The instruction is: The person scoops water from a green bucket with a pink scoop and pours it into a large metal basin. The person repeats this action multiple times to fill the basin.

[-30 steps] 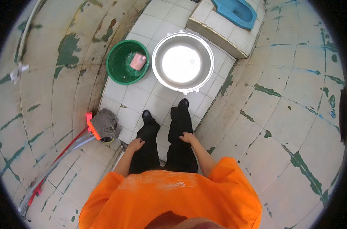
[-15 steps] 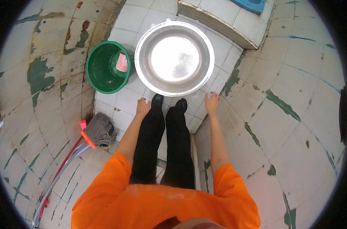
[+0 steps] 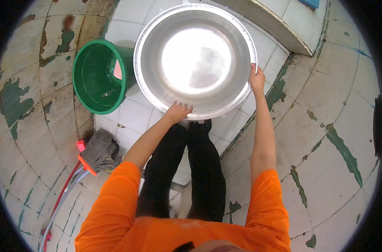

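A large round silver metal basin (image 3: 151, 63), its inside facing up, is in front of my feet. At its near rim, slightly left of the middle, my left hand (image 3: 179, 112) has its fingers hooked over the edge. My right hand (image 3: 257, 79) grips the right side of the rim, its fingers partly hidden around the edge. Light glares off the basin's bottom, and I make out nothing lying in it. Whether the basin rests on the floor or is lifted, I cannot tell.
Left of the basin stands a green bucket (image 3: 85, 80) with a pink piece inside. A grey string mop (image 3: 100, 150) and long handles (image 3: 58, 206) lean by the stained left wall. A raised ledge (image 3: 279, 25) runs at the far right, with a blue object (image 3: 310, 3) beyond it.
Both hands have moved from beside my legs onto the basin's rim and taken hold of it. The basin looks larger, and the view has shifted so the bucket and mop appear further left.
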Action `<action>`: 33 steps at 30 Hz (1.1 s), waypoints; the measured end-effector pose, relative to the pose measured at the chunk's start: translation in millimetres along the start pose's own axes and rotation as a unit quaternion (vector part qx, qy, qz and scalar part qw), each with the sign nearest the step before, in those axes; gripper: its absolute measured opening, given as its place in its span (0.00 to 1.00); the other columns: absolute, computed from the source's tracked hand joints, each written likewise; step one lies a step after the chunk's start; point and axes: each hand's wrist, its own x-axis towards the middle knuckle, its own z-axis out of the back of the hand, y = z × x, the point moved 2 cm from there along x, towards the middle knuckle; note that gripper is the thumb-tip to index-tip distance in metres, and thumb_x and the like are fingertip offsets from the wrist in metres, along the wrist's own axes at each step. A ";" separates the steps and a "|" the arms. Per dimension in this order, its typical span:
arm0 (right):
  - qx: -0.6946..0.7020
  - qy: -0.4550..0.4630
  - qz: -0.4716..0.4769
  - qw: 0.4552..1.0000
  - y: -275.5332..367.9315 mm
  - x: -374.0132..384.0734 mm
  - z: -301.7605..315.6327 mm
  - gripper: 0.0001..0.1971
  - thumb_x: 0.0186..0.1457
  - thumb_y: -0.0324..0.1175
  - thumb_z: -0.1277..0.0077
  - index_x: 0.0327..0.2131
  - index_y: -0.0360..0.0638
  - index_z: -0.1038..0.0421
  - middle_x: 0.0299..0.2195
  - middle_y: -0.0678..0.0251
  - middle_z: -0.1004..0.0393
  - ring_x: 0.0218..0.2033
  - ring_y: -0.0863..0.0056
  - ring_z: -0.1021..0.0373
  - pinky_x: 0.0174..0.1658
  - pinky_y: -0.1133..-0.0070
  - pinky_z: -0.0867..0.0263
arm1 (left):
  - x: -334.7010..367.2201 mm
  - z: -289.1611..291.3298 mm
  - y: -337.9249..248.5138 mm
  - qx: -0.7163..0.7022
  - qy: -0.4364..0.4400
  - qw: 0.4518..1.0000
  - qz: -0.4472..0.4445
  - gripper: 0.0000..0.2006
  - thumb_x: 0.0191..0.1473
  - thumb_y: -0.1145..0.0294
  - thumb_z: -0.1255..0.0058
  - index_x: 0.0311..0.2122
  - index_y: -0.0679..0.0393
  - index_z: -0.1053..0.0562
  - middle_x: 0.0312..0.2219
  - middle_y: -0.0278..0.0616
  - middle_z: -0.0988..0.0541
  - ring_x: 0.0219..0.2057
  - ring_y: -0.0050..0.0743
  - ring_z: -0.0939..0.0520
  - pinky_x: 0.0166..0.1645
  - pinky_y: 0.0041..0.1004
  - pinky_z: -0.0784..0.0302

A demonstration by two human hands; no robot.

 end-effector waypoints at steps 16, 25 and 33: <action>-0.073 -0.020 -0.031 0.997 92.3 -16.5 77.0 0.16 0.47 0.41 0.57 0.32 0.38 0.28 0.28 0.49 0.28 0.33 0.53 0.31 0.38 0.67 0.37 | -58.8 144.0 42.6 -0.211 0.056 0.975 -0.029 0.20 0.40 0.80 0.57 0.43 0.52 0.29 0.35 0.46 0.24 0.37 0.45 0.24 0.44 0.37 0.30; -0.320 0.159 0.032 0.933 253.5 -45.4 258.0 0.16 0.42 0.30 0.61 0.32 0.29 0.31 0.28 0.46 0.28 0.27 0.55 0.29 0.32 0.69 0.34 | -173.3 299.8 -54.7 -0.430 -0.027 0.890 -0.149 0.26 0.32 0.85 0.61 0.44 0.58 0.31 0.32 0.57 0.26 0.36 0.54 0.25 0.41 0.40 0.31; -0.334 0.219 0.043 0.916 324.6 -85.4 373.1 0.16 0.42 0.26 0.60 0.38 0.38 0.32 0.21 0.55 0.28 0.17 0.64 0.31 0.14 0.76 0.36 | -265.8 440.5 -167.4 -0.520 -0.015 0.836 -0.175 0.24 0.35 0.82 0.61 0.44 0.60 0.32 0.27 0.59 0.27 0.31 0.56 0.25 0.36 0.42 0.31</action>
